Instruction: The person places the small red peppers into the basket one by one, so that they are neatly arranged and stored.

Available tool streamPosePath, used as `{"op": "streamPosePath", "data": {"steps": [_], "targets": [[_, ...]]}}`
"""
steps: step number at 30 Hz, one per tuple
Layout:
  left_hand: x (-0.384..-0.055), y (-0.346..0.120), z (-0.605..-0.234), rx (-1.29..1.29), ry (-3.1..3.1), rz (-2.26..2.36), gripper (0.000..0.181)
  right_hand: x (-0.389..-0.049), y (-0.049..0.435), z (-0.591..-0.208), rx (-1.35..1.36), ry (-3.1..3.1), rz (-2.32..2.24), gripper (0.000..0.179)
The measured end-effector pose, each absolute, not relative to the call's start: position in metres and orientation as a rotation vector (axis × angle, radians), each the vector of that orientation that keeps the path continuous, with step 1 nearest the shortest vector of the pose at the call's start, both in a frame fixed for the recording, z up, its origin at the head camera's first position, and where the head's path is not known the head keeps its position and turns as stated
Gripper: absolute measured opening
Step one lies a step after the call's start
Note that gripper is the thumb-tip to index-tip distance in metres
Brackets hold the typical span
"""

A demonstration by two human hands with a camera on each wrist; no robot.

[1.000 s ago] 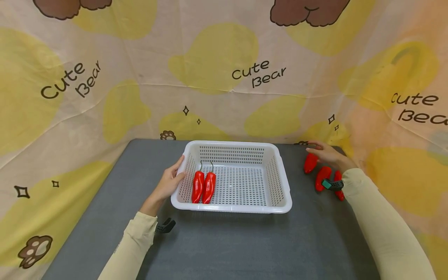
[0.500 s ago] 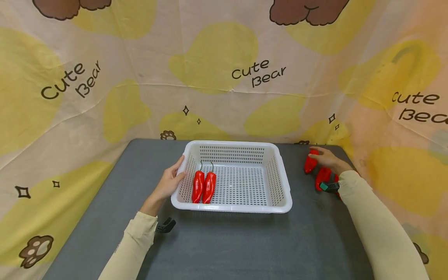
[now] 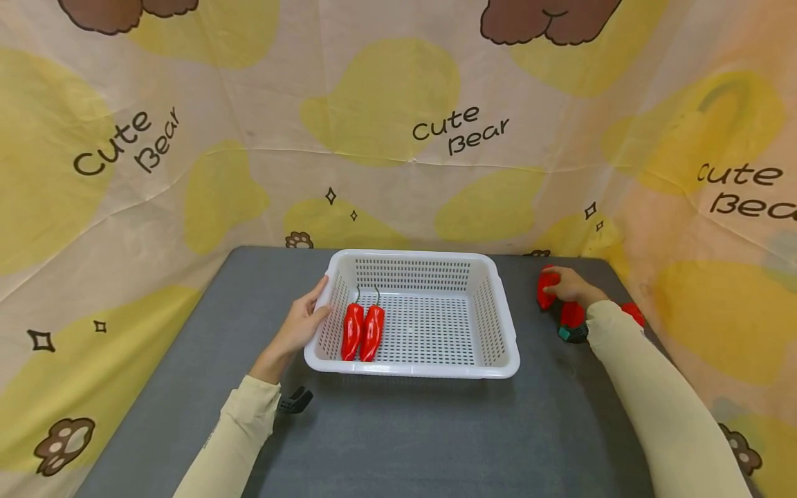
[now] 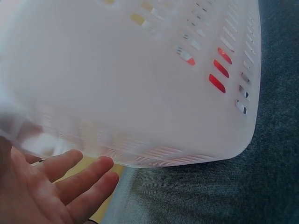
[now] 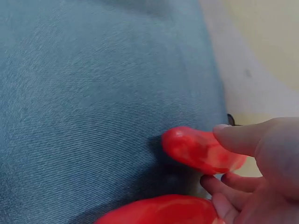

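Observation:
A white perforated plastic basket (image 3: 411, 371) stands on the dark table, with two red chili peppers, one (image 3: 352, 332) beside the other (image 3: 372, 334), at its left side. My left hand (image 3: 299, 326) holds the basket's left rim, thumb over it; in the left wrist view the fingers (image 4: 88, 179) reach along the outside wall. At the far right my right hand (image 3: 571, 286) pinches another red chili pepper (image 3: 545, 289) between thumb and fingers. In the right wrist view that pepper (image 5: 198, 149) casts a shadow; whether it is off the table I cannot tell.
More red peppers lie at the right: one (image 3: 571, 315) under my right wrist and one (image 3: 634, 312) partly behind the sleeve. The grey table (image 3: 398, 436) ends at a patterned cloth backdrop (image 3: 386, 138) at the back and right.
My right hand has come down and leftward onto the far-right pepper and taken hold of it; the pepper has shifted slightly left. The left hand and basket have not moved.

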State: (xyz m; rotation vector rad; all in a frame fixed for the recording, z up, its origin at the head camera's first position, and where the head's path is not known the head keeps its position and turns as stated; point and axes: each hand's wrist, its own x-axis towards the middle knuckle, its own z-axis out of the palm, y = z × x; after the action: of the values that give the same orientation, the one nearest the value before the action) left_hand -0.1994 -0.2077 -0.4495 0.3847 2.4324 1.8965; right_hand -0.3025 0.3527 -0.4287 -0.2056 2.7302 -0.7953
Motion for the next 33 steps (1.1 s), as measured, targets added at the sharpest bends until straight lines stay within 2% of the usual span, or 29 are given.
{"op": "streamPosePath", "data": {"steps": [11,20,27,33], "targets": [[-0.199,-0.208,-0.450,0.383,2.452,1.875,0.065,-0.302,0.345,-0.429,-0.245,2.775,-0.687,0.058],[-0.198,-0.208,-0.450,0.369,2.480,1.843,0.065,-0.294,0.347,-0.418,-0.127,2.677,-1.092,0.060],[-0.198,-0.208,-0.451,0.387,2.470,1.856,0.066,-0.289,0.338,-0.395,-0.159,2.459,-1.439,0.058],[-0.199,-0.208,-0.452,0.418,2.492,1.875,0.067,-0.284,0.318,-0.377,-0.221,2.374,-1.546,0.059]]}}
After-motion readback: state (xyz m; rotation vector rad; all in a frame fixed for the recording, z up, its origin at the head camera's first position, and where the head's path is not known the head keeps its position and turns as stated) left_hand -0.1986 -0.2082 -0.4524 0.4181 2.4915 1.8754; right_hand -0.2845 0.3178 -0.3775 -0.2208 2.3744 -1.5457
